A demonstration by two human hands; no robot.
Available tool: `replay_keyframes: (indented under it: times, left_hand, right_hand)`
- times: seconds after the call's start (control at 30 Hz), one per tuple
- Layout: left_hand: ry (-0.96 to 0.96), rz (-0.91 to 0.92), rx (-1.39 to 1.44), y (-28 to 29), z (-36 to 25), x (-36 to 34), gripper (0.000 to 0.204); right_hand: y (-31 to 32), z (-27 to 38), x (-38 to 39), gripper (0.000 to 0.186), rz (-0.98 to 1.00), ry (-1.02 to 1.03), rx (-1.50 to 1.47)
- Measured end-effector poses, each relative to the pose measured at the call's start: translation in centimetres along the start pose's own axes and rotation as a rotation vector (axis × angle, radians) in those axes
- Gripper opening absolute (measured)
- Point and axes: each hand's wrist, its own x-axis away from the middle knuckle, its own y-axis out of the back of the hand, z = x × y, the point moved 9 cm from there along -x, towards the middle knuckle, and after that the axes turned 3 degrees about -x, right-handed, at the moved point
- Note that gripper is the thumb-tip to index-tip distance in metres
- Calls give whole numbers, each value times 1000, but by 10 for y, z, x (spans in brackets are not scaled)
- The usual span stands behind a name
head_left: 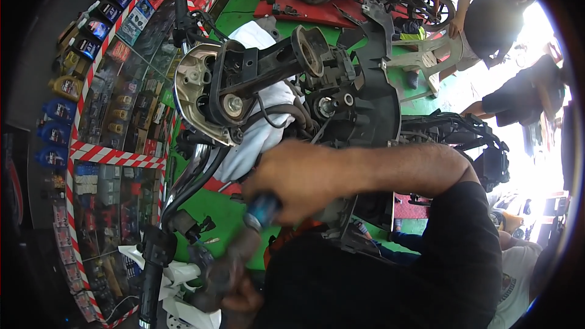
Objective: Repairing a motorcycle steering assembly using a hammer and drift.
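My right hand, blurred by motion, is closed in a fist round a tool with a blue collar; its exact kind is unclear. Below it, a blurred grey-brown piece runs down to my left hand, whose fingers curl against it. Whether piece and tool are one thing, I cannot tell. Beyond my fist stands a partly stripped motorcycle front, with a silver-lined housing, a black plastic part with a round mouth, and a white cloth. Its handlebar ends in black grips.
On the left is a glass display case edged with red-white tape, oil bottles along it. White panels lie lower left. A plastic chair, another motorcycle and several people are at the right and back.
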Motion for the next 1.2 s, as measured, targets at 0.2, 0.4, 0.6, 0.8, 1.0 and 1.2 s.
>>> replay_keyframes:
  times: [0.2,0.4,0.6,0.8,1.0,1.2]
  left_hand:
    - [163,3,162,-25,33,24,51]
    - [316,-52,184,-4,45,8,59]
    - [130,-255,80,0,-4,-11,62]
    - [58,-277,50,0,-23,-12,59]
    - [248,-171,208,-4,-3,11,61]
    - [157,-97,158,-11,-25,28,57]
  right_hand:
    - [13,-2,8,24,32,-57,36]
    - [5,17,13,24,74,-27,17]
    - [10,11,16,22,55,-13,-55]
    - [9,15,24,19,47,45,-4]
    - [3,12,28,22,122,60,-31]
    - [2,20,38,22,157,123,4]
